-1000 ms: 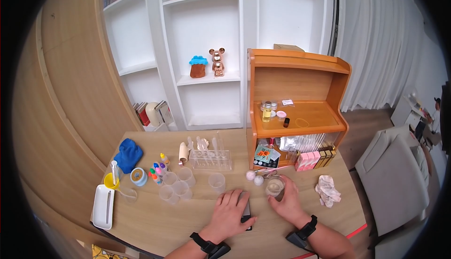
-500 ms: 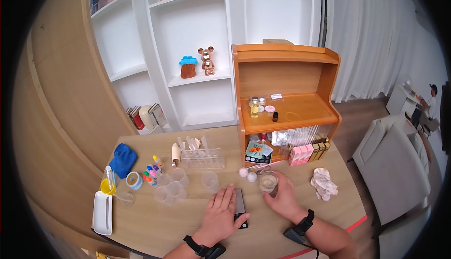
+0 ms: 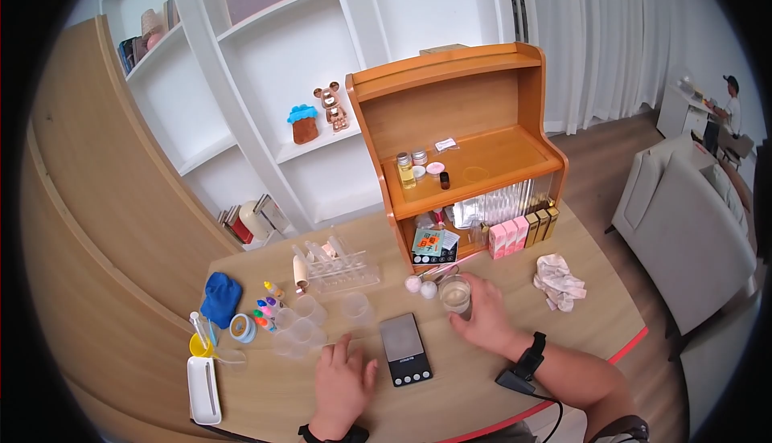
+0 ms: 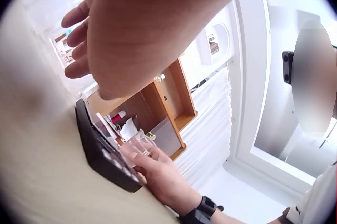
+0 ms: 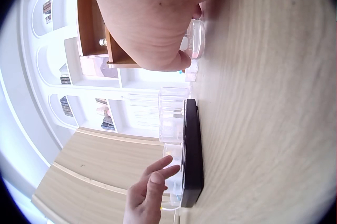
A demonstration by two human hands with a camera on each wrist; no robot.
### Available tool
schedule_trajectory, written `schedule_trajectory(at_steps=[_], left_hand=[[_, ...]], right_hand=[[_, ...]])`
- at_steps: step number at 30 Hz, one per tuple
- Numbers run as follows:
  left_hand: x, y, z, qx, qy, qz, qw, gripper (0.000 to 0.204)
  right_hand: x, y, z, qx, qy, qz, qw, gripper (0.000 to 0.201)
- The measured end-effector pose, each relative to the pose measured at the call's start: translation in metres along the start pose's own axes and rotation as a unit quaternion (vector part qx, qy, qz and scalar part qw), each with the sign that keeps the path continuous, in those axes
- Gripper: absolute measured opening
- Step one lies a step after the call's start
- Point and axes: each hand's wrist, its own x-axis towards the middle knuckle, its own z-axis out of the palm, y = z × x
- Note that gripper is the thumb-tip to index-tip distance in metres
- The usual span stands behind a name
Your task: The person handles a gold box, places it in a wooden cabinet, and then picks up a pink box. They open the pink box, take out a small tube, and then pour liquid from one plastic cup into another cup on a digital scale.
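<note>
My right hand [image 3: 488, 324] grips a small clear cup [image 3: 455, 294] from its right side, thumb toward me, with the cup standing on the table. Some pale liquid shows inside it. A flat black digital scale [image 3: 404, 346] with a silver weighing plate and a row of round buttons lies between my hands, nothing on its plate. Left of the scale, my left hand [image 3: 342, 383] hovers low with loosely bent fingers and holds nothing. In the right wrist view, the cup [image 5: 198, 40] is partly hidden behind my right hand.
Several clear plastic cups [image 3: 299, 334] and a test tube rack [image 3: 344, 274] stand beyond my left hand. Two small balls [image 3: 428, 289] lie beside the cup. A wooden shelf unit [image 3: 462, 190] rises behind; a crumpled cloth [image 3: 559, 282] lies right, a white tray [image 3: 203, 391] far left.
My left hand has lifted off the scale and moved left, uncovering its plate and buttons. The right hand keeps its grip on the cup. The head view has tilted and turned right.
</note>
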Motion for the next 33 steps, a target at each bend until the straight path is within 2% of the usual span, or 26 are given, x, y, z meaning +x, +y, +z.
schedule_trajectory(at_steps=[2, 3, 5, 6, 8, 9, 11, 12, 14, 16, 17, 18, 20, 21, 23, 25, 27, 29, 31, 33], left_hand=[[0.008, -0.004, 0.0, -0.121, 0.061, -0.016, 0.991, 0.018], [0.014, -0.005, 0.002, -0.135, 0.06, -0.006, 0.989, 0.018], [0.033, -0.004, 0.009, -0.227, 0.108, -0.095, 0.963, 0.007], [0.042, 0.001, 0.009, -0.245, 0.106, -0.08, 0.96, 0.007], [0.055, 0.007, 0.001, -0.286, 0.142, -0.132, 0.939, 0.013], [0.056, 0.007, 0.003, -0.295, 0.143, -0.126, 0.937, 0.013], [0.05, 0.002, 0.009, -0.317, 0.167, -0.144, 0.922, 0.024], [0.046, -0.003, 0.012, -0.32, 0.167, -0.145, 0.921, 0.024], [0.034, -0.013, 0.019, -0.288, 0.216, -0.091, 0.928, 0.029], [0.027, -0.014, 0.023, -0.314, 0.208, -0.126, 0.918, 0.029], [0.024, -0.013, 0.022, -0.337, 0.2, -0.153, 0.907, 0.029], [0.024, -0.009, 0.02, -0.339, 0.208, -0.173, 0.901, 0.029], [0.028, 0.002, 0.011, -0.37, 0.217, -0.184, 0.884, 0.023], [0.028, 0.003, 0.012, -0.37, 0.226, -0.204, 0.878, 0.023], [0.03, 0.002, 0.016, -0.377, 0.233, -0.176, 0.879, 0.017], [0.031, 0.002, 0.012, -0.384, 0.233, -0.187, 0.874, 0.016], [0.031, 0.001, 0.011, -0.401, 0.226, -0.203, 0.864, 0.016], [0.031, -0.002, 0.015, -0.404, 0.226, -0.213, 0.86, 0.016], [0.032, -0.002, 0.017, -0.414, 0.219, -0.222, 0.855, 0.017], [0.033, -0.002, 0.018, -0.412, 0.218, -0.227, 0.855, 0.018]], right_hand=[[0.001, -0.002, -0.006, -0.004, -0.012, -0.002, 1.0, 0.078], [-0.001, -0.001, -0.005, -0.017, -0.007, 0.007, 1.0, 0.078], [-0.003, 0.005, 0.005, 0.015, 0.006, 0.018, 1.0, 0.078], [-0.005, 0.004, 0.001, -0.004, 0.017, 0.028, 0.999, 0.078], [-0.005, 0.004, -0.008, 0.038, -0.019, 0.03, 0.999, 0.085], [-0.005, 0.005, -0.017, 0.028, -0.014, 0.032, 0.999, 0.085], [-0.002, -0.005, -0.03, -0.059, -0.028, 0.014, 0.998, 0.081], [-0.001, -0.008, -0.042, -0.062, -0.03, 0.014, 0.998, 0.081], [-0.001, -0.016, -0.08, -0.088, -0.038, -0.013, 0.995, 0.068], [-0.005, -0.013, -0.115, -0.166, -0.007, -0.026, 0.986, 0.056], [-0.006, -0.01, -0.13, -0.239, 0.001, 0.042, 0.97, 0.05], [-0.009, 0.003, -0.143, -0.307, 0.009, 0.068, 0.949, 0.053], [-0.009, 0.004, -0.162, -0.372, -0.041, 0.19, 0.908, 0.057], [-0.01, 0.01, -0.165, -0.378, -0.053, 0.172, 0.908, 0.057], [-0.016, 0.022, -0.161, -0.381, -0.106, 0.206, 0.895, 0.062], [-0.021, 0.024, -0.15, -0.371, -0.143, 0.189, 0.898, 0.057], [-0.033, 0.036, -0.14, -0.33, -0.164, 0.105, 0.924, 0.047], [-0.041, 0.001, -0.135, -0.307, -0.19, 0.072, 0.93, 0.039], [-0.053, -0.028, -0.125, -0.108, -0.257, -0.042, 0.96, 0.035], [-0.051, -0.078, -0.111, -0.068, -0.274, -0.029, 0.959, 0.034]])
